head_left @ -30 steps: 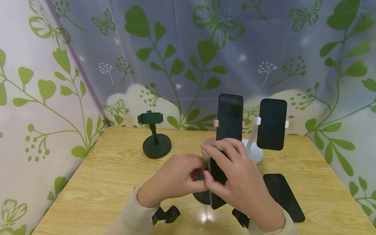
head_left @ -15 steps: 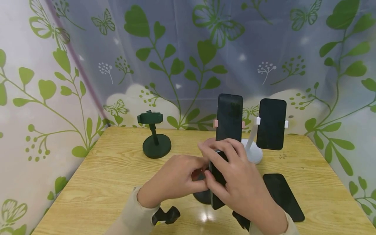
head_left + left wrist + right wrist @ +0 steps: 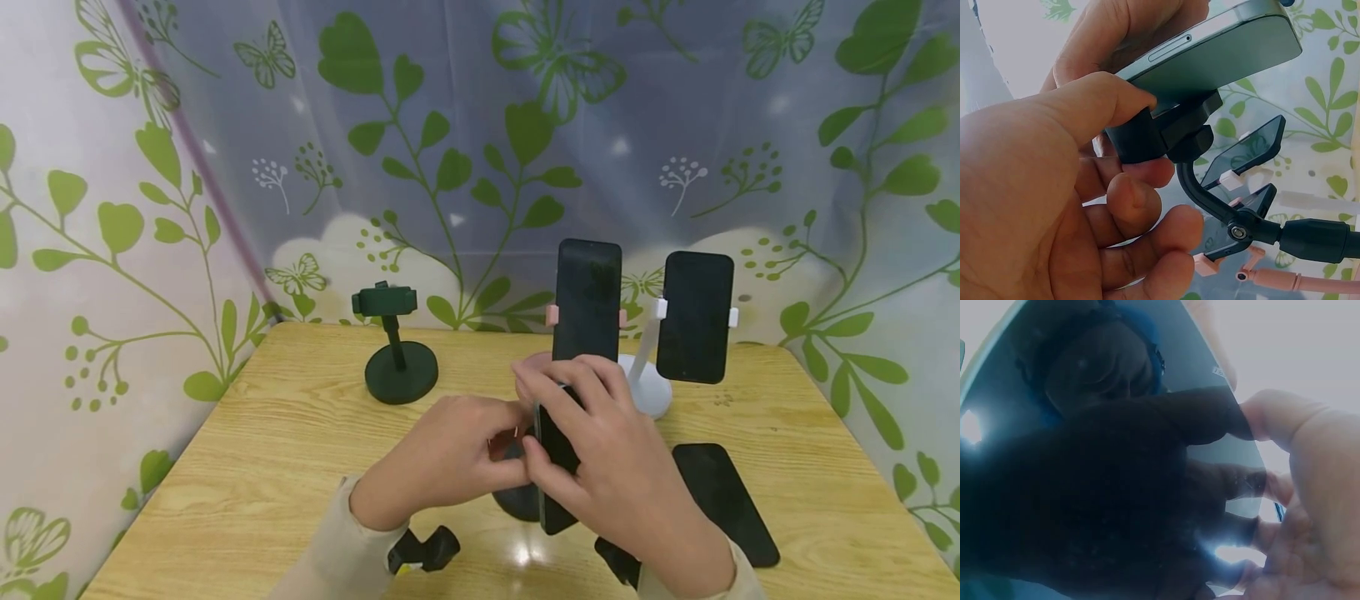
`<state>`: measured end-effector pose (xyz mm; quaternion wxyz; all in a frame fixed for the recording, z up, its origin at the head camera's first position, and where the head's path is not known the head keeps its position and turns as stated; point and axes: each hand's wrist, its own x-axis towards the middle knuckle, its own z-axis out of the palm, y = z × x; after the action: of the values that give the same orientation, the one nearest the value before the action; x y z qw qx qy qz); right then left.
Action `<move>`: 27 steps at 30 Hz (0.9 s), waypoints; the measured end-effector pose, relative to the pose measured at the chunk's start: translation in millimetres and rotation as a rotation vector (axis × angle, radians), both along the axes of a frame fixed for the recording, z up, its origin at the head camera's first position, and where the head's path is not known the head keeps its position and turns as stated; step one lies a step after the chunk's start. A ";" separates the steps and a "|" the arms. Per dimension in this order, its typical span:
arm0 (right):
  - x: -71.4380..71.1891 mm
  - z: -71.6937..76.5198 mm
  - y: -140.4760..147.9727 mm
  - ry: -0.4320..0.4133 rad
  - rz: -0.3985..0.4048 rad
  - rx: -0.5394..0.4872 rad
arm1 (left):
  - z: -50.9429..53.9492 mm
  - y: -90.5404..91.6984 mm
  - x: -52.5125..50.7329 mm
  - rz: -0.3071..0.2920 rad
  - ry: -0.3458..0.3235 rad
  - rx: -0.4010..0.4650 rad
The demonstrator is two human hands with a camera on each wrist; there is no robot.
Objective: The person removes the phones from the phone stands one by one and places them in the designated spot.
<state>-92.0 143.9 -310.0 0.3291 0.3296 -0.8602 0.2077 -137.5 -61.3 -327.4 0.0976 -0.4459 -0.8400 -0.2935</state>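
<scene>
My right hand [image 3: 615,450] holds a phone [image 3: 555,504] by its edges, with the dark screen facing me. In the left wrist view the phone's grey-green back [image 3: 1229,62] lies against the dark clamp [image 3: 1138,137] of a phone stand. My left hand [image 3: 457,450] pinches one end of that clamp between thumb [image 3: 1110,100] and index finger, the other fingers curled below. The stand's bent arm [image 3: 1200,197] runs off to the right, and its round base [image 3: 516,502] shows partly under my hands. The right wrist view is filled mostly by the reflective screen [image 3: 1116,487].
Behind my hands, one phone [image 3: 587,296] stands in a pink holder and another [image 3: 693,317] in a white stand [image 3: 654,387]. A dark green stand [image 3: 401,372] holds nothing at the back left. Another phone [image 3: 726,504] lies on the wooden table [image 3: 300,467] at right.
The phone and my right hand have shifted very slightly to the right. My left hand stays in place at the clamp.
</scene>
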 end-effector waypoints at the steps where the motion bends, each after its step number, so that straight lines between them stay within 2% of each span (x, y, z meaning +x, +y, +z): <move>1: 0.8 -0.1 0.4 -0.004 0.001 0.000 | 0.3 0.5 0.2 -0.002 -0.002 -0.003; 10: 9.7 0.4 3.2 0.010 0.007 0.017 | 3.0 5.1 2.3 -0.011 -0.026 -0.039; 17: 16.8 2.8 5.3 0.046 0.039 0.035 | 4.3 5.9 5.5 -0.018 -0.070 -0.042; 20: 21.0 4.9 5.4 0.066 0.032 0.028 | 4.7 6.6 6.2 -0.027 -0.068 -0.044; 27: 35.5 12.4 3.5 0.300 0.082 -0.100 | 4.6 8.5 6.6 -0.092 -0.061 -0.012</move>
<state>-56.5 147.4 -297.6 0.4612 0.3749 -0.7757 0.2120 -130.9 -52.8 -322.8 0.0556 -0.4752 -0.8229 -0.3063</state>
